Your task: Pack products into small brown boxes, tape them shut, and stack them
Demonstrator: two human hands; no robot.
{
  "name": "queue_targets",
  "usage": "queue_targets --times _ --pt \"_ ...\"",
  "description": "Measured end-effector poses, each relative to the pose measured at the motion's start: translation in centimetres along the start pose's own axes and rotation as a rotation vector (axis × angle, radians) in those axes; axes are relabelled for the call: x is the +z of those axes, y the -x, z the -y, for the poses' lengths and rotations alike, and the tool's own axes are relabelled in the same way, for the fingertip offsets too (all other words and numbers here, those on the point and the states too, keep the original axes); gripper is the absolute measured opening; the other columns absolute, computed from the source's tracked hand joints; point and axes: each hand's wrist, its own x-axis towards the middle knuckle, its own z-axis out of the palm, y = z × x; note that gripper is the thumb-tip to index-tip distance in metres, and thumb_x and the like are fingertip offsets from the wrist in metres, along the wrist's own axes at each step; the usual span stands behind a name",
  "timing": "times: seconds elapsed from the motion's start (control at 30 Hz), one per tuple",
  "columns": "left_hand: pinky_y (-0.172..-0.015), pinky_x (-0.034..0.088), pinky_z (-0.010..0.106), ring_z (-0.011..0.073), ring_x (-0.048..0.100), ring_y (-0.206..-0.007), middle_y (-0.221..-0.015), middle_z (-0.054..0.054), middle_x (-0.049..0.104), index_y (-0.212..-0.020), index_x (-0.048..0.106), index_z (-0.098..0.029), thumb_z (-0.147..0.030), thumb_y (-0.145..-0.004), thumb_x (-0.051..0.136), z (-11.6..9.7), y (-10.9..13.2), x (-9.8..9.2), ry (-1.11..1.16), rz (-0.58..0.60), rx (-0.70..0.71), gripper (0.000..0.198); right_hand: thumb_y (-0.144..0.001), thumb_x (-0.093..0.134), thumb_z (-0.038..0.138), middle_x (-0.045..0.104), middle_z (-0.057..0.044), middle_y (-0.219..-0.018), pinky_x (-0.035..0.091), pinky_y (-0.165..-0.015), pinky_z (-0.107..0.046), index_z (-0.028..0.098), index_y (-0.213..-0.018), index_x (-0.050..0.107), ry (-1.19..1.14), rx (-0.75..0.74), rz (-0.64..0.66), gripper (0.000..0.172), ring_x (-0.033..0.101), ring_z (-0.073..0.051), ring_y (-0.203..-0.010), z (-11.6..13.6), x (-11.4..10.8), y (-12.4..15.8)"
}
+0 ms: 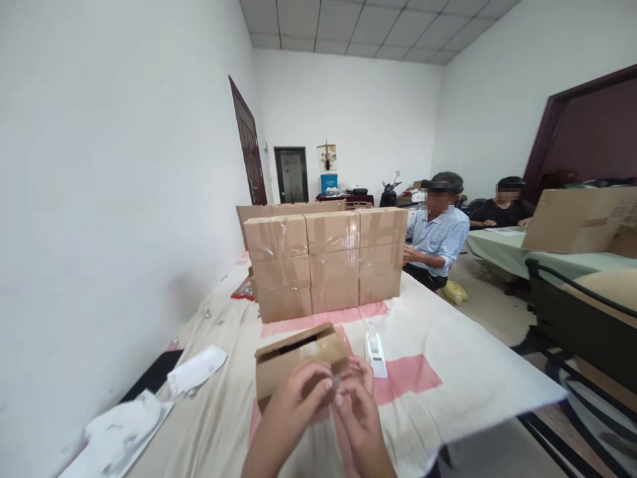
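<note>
Fingertip Pinch at the Table, with Surroundings

My left hand (298,398): thumb and fingers closed on a small translucent piece (336,382), blurred. My right hand (359,395): fingertips meeting the left's on the same piece. Brown carton (279,373), one: directly beyond my hands, partly hidden by them, a dark gap along its top; whether I touch it, I cannot tell. White tape dispenser (377,362), one: just right of the carton. Taped boxes (328,269): three across, three high, behind the carton. Pale cloth (448,405) with pink patches: beneath all. Co-worker in light-blue shirt (440,236), one: seated beyond, right of the boxes.
</note>
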Motion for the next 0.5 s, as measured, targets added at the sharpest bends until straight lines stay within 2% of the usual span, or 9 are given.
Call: queue_targets --times 0.07,0.13,0.23,0.3,0.4,0.5 --pt "-0.084 0.056 0.031 0.021 0.07 -0.093 -0.096 0.007 0.074 -0.083 0.068 -0.023 -0.036 -0.098 0.054 0.9 -0.3 0.7 -0.054 -0.125 0.139 0.025 -0.088 0.066 0.052 0.057 -0.014 -0.122 0.043 -0.109 -0.051 0.029 -0.081 0.072 -0.015 -0.01 0.007 0.024 0.041 -0.037 -0.139 -1.8 0.2 -0.4" --pt "-0.078 0.056 0.03 0.0199 0.07 -0.087 -0.091 0.006 0.073 -0.081 0.067 -0.023 -0.032 -0.099 0.052 2.3 -0.3 1.1 -0.153 -0.194 0.244 0.025 -0.086 0.068 0.054 0.06 -0.015 -0.115 0.046 -0.107 -0.051 0.029 -0.08 0.074 -0.019 -0.003 0.054 0.027 0.043 -0.038 -0.137 -3.5 0.4 -0.6" --pt "-0.077 0.056 0.03 0.0198 0.071 -0.088 -0.094 0.006 0.074 -0.085 0.066 -0.024 -0.025 -0.099 0.05 4.1 -0.2 1.2 -0.33 -0.259 0.358 0.022 -0.085 0.07 0.054 0.058 -0.015 -0.126 0.053 -0.099 -0.044 0.029 -0.083 0.077 -0.057 0.074 0.122 0.026 0.049 -0.036 -0.132 -4.8 1.2 -0.7" --pt "-0.079 0.056 0.032 0.02 0.072 -0.089 -0.097 0.006 0.076 -0.087 0.064 -0.024 -0.018 -0.097 0.051 4.4 0.0 1.1 -0.452 -0.304 0.457 0.017 -0.085 0.069 0.057 0.058 -0.015 -0.126 0.055 -0.097 -0.041 0.028 -0.083 0.078 -0.133 0.139 0.107 0.031 0.055 -0.034 -0.125 -4.6 2.0 -0.6" --pt "-0.084 0.054 0.035 0.0187 0.075 -0.09 -0.102 0.004 0.079 -0.095 0.06 -0.023 -0.008 -0.094 0.049 3.7 0.4 1.2 -0.56 -0.321 0.589 0.019 -0.087 0.066 0.06 0.061 -0.013 -0.113 0.056 -0.094 -0.039 0.025 -0.081 0.076 -0.282 0.234 0.119 0.037 0.063 -0.031 -0.112 -2.9 2.9 -0.5" --pt "-0.085 0.052 0.035 0.018 0.075 -0.091 -0.107 0.006 0.079 -0.102 0.06 -0.023 -0.005 -0.093 0.049 2.5 0.9 1.3 -0.566 -0.314 0.628 0.022 -0.091 0.064 0.055 0.061 -0.011 -0.107 0.057 -0.086 -0.037 0.025 -0.086 0.073 -0.375 0.253 0.168 0.031 0.064 -0.028 -0.104 -0.7 3.1 -0.4"
